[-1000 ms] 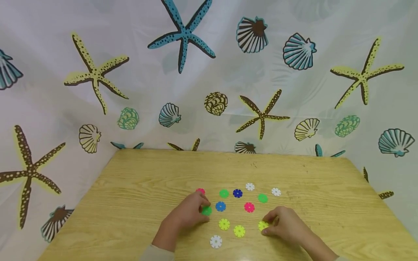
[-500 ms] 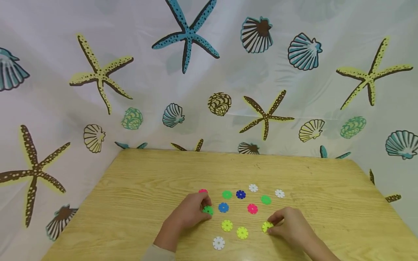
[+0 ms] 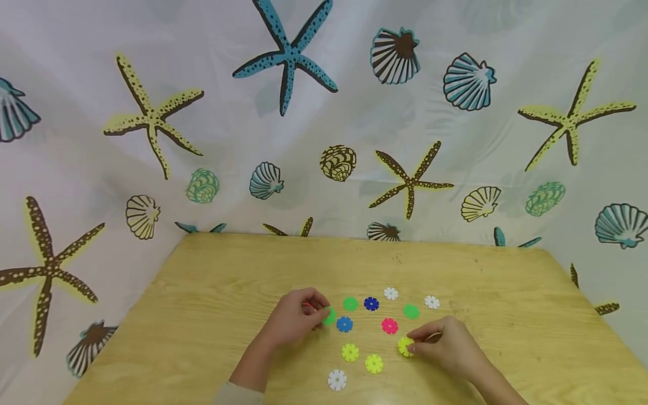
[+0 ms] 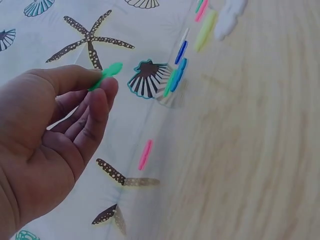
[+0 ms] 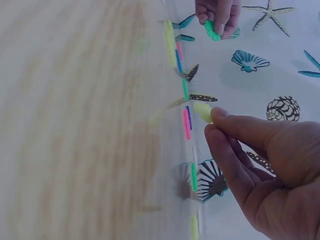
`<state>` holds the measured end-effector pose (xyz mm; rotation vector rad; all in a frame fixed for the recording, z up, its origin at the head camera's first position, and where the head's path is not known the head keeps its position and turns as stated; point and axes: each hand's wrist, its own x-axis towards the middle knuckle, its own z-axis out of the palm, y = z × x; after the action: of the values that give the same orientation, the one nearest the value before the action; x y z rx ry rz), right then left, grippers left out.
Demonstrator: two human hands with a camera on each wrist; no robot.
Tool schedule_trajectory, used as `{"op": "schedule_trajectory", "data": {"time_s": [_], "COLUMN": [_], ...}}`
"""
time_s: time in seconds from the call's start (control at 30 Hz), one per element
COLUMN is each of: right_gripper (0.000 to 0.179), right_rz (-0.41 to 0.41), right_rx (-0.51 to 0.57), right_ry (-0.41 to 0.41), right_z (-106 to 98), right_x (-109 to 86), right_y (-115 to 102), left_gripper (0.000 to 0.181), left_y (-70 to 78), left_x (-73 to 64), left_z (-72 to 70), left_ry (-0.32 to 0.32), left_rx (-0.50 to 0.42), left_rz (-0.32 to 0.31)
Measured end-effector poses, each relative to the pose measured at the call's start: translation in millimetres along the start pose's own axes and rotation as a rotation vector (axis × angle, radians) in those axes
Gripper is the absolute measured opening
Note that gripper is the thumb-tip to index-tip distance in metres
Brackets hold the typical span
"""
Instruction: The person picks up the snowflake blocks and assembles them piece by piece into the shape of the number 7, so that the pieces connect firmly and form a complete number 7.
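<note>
My left hand pinches a green notched disc between thumb and forefinger. In the left wrist view the green disc is held off the table, nearly edge-on. A yellow notched disc is pinched by the thumb and forefinger of my right hand. The right wrist view has this yellow disc raised above the tabletop too. A blue disc lies just right of the left hand. Close to the right hand is a pink disc. Another pink disc is mostly hidden behind the left hand in the head view.
Loose discs lie flat between and beyond the hands: yellow, white, dark blue, green and several others. They rest on a wooden table. A shell-and-starfish printed cloth hangs around its back and sides.
The left hand has lifted the green disc and moved it slightly up and right, now covering the far-left pink disc. The right hand has raised the yellow disc and shifted it slightly left.
</note>
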<state>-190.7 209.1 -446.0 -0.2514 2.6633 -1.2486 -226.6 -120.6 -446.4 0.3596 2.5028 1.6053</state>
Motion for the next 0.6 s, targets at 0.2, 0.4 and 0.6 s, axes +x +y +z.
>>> {"op": "schedule_trajectory", "data": {"time_s": [0.2,0.4,0.6], "right_gripper": [0.02,0.024,0.026], "right_rz": [-0.029,-0.042,-0.067], "right_rx": [0.045,0.114,0.205], "right_ry": [0.018,0.053,0.077], "right_z": [-1.2,-1.3,3.9], "right_x": [-2.2,-3.4,0.0], "right_y": [-5.5,-11.6,-15.6], "left_gripper": [0.018,0.019,0.022], "left_y": [4.8,4.8,3.7], "left_x": [0.6,2.6,1.9], "left_z": [4.1,9.0,10.4], "left_ry": [0.013,-0.012,-0.031], "left_rx": [-0.136,-0.239,-0.302], "left_rz": [-0.018,-0.02,-0.027]}}
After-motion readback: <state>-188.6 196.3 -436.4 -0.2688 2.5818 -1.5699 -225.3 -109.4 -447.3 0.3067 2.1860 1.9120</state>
